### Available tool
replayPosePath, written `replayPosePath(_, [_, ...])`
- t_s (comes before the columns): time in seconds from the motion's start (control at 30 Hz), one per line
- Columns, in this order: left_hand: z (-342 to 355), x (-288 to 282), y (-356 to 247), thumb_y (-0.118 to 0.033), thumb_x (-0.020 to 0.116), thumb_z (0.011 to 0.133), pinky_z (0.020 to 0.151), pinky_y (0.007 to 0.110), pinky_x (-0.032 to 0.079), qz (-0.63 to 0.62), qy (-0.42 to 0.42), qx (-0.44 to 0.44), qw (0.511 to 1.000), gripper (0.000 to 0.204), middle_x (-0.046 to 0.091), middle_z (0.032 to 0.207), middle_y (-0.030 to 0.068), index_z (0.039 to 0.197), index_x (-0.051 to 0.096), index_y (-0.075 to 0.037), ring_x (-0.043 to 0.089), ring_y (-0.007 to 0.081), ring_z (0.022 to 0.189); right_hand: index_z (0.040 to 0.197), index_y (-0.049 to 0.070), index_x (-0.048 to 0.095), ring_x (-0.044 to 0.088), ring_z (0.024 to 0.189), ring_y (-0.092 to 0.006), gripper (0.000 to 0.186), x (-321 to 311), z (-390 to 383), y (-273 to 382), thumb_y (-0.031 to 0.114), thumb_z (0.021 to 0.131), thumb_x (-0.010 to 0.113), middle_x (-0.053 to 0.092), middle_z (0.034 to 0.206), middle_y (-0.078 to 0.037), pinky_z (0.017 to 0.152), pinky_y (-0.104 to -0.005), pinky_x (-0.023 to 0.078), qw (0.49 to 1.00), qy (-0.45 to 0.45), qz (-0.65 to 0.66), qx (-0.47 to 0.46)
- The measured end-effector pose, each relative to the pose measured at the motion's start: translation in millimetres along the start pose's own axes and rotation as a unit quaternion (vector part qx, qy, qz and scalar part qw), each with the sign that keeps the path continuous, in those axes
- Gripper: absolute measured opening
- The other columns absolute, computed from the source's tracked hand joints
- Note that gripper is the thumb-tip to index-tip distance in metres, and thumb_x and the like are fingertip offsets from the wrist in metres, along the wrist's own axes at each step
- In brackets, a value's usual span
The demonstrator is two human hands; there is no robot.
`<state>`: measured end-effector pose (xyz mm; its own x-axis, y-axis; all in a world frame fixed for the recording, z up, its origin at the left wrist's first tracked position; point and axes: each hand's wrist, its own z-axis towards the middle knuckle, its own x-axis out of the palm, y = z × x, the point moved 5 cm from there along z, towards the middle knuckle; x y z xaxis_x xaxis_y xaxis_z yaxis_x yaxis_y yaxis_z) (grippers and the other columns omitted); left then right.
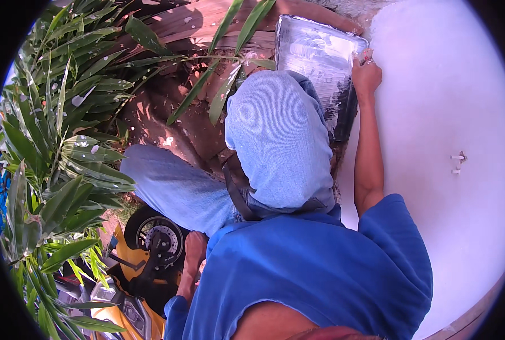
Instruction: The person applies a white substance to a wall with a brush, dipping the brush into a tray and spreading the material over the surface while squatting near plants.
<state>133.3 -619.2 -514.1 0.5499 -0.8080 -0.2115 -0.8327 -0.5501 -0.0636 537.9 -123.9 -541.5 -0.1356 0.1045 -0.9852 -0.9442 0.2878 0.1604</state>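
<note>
My right hand (367,78) is stretched forward to the right edge of a paint tray (320,48), its fingers closed. Small red and white bits show at the fingertips, but what they grip is too small to make out. White paint is smeared over the dark tray, which lies beyond my bent knee and close against a white wall (428,85). My left hand (195,253) is down beside my left hip, near the wheel of a yellow motorbike. Its fingers are mostly hidden by my body.
Leafy green plants (65,147) fill the left side, and one branch reaches over the brown ground (173,122). The yellow motorbike (133,272) stands at the lower left. Two small white fittings (458,164) stick out of the wall.
</note>
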Motion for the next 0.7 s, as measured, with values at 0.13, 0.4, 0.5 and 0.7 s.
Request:
replayPosePath(0.13, [-0.5,1.7,-0.9,-0.017,0.045,0.08,0.093,0.045,0.033,-0.008,0.038,-0.014,0.999,0.037,0.05,0.109,0.0224,0.108,0.048,0.006,0.046,0.0335,0.105,0.081,-0.002,0.065,0.062,0.079,-0.0384,0.033,20.7,20.7,-2.0,0.03,0.074,0.062,0.063,0.081,-0.023,0.074,-0.0443,0.048,0.999,0.015,-0.027,-0.021])
replayPosePath(0.4, [1.6,5.2,0.7,-0.018,0.044,0.081,0.093,0.042,0.037,0.01,0.001,-0.004,1.0,0.037,0.054,0.105,0.0191,0.109,0.051,0.004,0.05,0.0288,0.102,0.081,-0.001,0.065,0.061,0.083,-0.0388,0.033,43.3,47.9,7.4,0.031,0.075,0.062,0.063,0.086,-0.022,0.075,-0.0455,0.047,0.996,0.049,-0.058,-0.039])
replayPosePath(0.5, [-1.9,38.1,24.4,-0.017,0.044,0.081,0.085,0.04,0.04,0.125,-0.354,0.225,0.899,0.03,0.055,0.097,0.0178,0.102,0.054,0.002,0.051,0.0296,0.094,0.083,-0.001,0.065,0.061,0.082,-0.0383,0.033,45.2,45.7,10.9,0.031,0.074,0.062,0.063,0.085,-0.023,0.075,-0.0448,0.047,0.995,0.057,-0.047,-0.061])
replayPosePath(0.7, [8.9,12.5,9.5,-0.017,0.044,0.082,0.089,0.043,0.038,0.01,-0.054,0.043,0.998,0.035,0.053,0.105,0.0222,0.109,0.05,0.004,0.05,0.0328,0.1,0.076,-0.001,0.066,0.062,0.074,-0.0375,0.039,41.8,36.5,16.6,0.038,0.072,0.065,0.063,0.075,-0.022,0.069,-0.0445,0.048,0.993,0.052,0.022,-0.101])
